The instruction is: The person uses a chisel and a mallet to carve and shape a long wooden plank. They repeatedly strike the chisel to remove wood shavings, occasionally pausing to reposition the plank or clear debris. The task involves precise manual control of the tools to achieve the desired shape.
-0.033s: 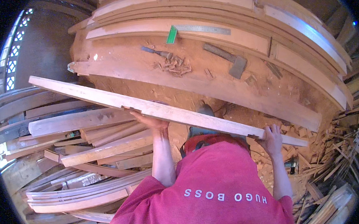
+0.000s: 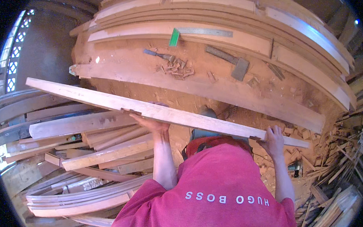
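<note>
A long pale wooden plank [image 2: 181, 116] stretches across in front of my body, slanting from the far left down to the near right. Two small notches show along its near edge. My left hand [image 2: 154, 122] supports it from below near the middle, with part of the fingers hidden under the wood. Toward its right end, my right hand [image 2: 272, 138] is closed over the plank, fingers on top. Beyond it lies a workbench plank [image 2: 213, 91] with a chisel [image 2: 158, 54], a hammer [image 2: 232, 62] and a green-handled try square [image 2: 174, 37].
Wood shavings [image 2: 179, 68] are heaped beside the chisel. Long notched timbers [image 2: 222, 39] line the far side. Stacked boards [image 2: 87, 122] fill the left, with more lengths [image 2: 79, 201] lower down. Offcuts and thin strips [image 2: 340, 162] pile up at the right.
The plank has shifted very slightly to the left, together with both hands. My grip on it looks the same, and the tools have stayed in place.
</note>
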